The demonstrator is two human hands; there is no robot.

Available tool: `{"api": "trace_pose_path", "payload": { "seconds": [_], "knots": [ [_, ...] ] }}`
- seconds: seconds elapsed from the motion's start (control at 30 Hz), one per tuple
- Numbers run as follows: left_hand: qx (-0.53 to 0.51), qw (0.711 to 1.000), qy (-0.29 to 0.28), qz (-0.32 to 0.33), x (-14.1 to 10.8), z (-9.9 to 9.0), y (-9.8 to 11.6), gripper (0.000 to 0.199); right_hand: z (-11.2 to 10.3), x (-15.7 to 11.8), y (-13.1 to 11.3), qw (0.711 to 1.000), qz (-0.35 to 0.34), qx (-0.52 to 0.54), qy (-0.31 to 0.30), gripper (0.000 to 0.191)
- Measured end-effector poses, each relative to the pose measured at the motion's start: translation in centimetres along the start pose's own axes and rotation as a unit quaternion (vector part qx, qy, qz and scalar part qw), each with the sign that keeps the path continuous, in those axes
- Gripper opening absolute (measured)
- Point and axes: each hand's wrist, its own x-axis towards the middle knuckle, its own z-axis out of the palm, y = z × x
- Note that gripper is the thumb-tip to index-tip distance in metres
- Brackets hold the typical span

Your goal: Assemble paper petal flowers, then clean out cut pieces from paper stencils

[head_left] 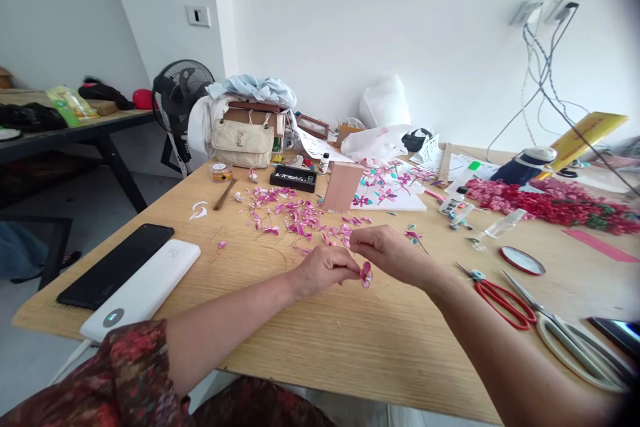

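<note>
In front of me my left hand [324, 271] pinches a small pink flower [367, 275], its head showing just past the thumb and fingertip. My right hand [384, 247] is closed just above and beside it, fingers bent toward the left hand. Whatever it may grip, perhaps something thin, is hidden. Loose pink petals [300, 213] lie scattered on the wooden table beyond both hands. One small pink blossom on a thin stem [220, 248] lies apart to the left. Finished-looking pink and teal flowers [385, 190] rest on a white board at the back.
Red-handled scissors [506, 303] and larger pale-handled scissors [575, 350] lie to the right. A white power bank [145, 287] and black phone [117, 263] are at left. Behind the petals stand a black case [293, 179] and a pinkish card [344, 187]. Red flower bunches [545, 203] lie farther right.
</note>
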Motion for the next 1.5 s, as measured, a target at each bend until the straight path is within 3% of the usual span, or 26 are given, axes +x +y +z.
{"api": "trace_pose_path", "payload": {
  "seconds": [0.13, 0.23, 0.3, 0.4, 0.53, 0.6, 0.7, 0.8, 0.87, 1.07, 1.3, 1.5],
  "knots": [
    [-0.117, 0.986, 0.109, -0.052, 0.4, -0.5, 0.2, 0.018, 2.4, -0.8, 2.5, 0.981, 0.051, 0.159, 0.094, 0.025],
    [-0.129, 0.972, 0.186, -0.067, 0.8, -0.8, 0.0, 0.017, 4.5, -2.3, 1.4, 0.985, 0.075, 0.096, 0.120, 0.026],
    [-0.111, 0.973, 0.185, -0.077, 1.0, -0.8, -0.3, 0.018, 5.0, -3.0, -0.3, 0.992, 0.079, 0.008, 0.100, 0.026],
    [-0.039, 0.985, 0.146, -0.084, 0.8, -0.6, -0.6, 0.017, 3.9, -2.9, -2.5, 0.991, 0.057, -0.114, 0.048, 0.022],
    [0.111, 0.991, 0.071, -0.011, 0.3, -0.4, -0.5, 0.016, 0.9, -1.3, -2.4, 0.985, -0.010, -0.169, -0.019, 0.021],
    [0.135, 0.990, 0.026, 0.020, 0.1, -0.4, -0.2, 0.014, 0.1, -0.7, -0.9, 0.991, -0.014, -0.129, -0.020, 0.020],
    [0.091, 0.996, -0.011, 0.018, 0.1, -0.5, 0.1, 0.017, 0.4, -0.5, 1.8, 0.998, 0.007, 0.052, 0.024, 0.023],
    [-0.003, 0.999, 0.029, -0.014, 0.2, -0.5, -0.1, 0.020, 2.2, -1.1, 3.1, 0.968, 0.038, 0.239, 0.068, 0.027],
    [-0.059, 0.994, 0.081, -0.045, 0.4, -0.5, -0.4, 0.022, 3.6, -1.7, 2.9, 0.943, 0.072, 0.309, 0.103, 0.029],
    [-0.026, 0.979, 0.193, -0.064, 0.8, -0.2, 0.0, 0.012, 6.0, -2.3, 0.5, 0.916, 0.125, 0.354, 0.144, 0.029],
    [0.092, 0.976, 0.193, -0.026, 0.8, -0.4, 0.3, 0.020, 6.7, -2.0, 0.2, 0.907, 0.132, 0.370, 0.153, 0.028],
    [-0.021, 0.977, 0.206, -0.061, 0.7, 0.1, -0.2, 0.016, 7.1, -2.3, 0.1, 0.887, 0.145, 0.408, 0.163, 0.027]
  ]
}}
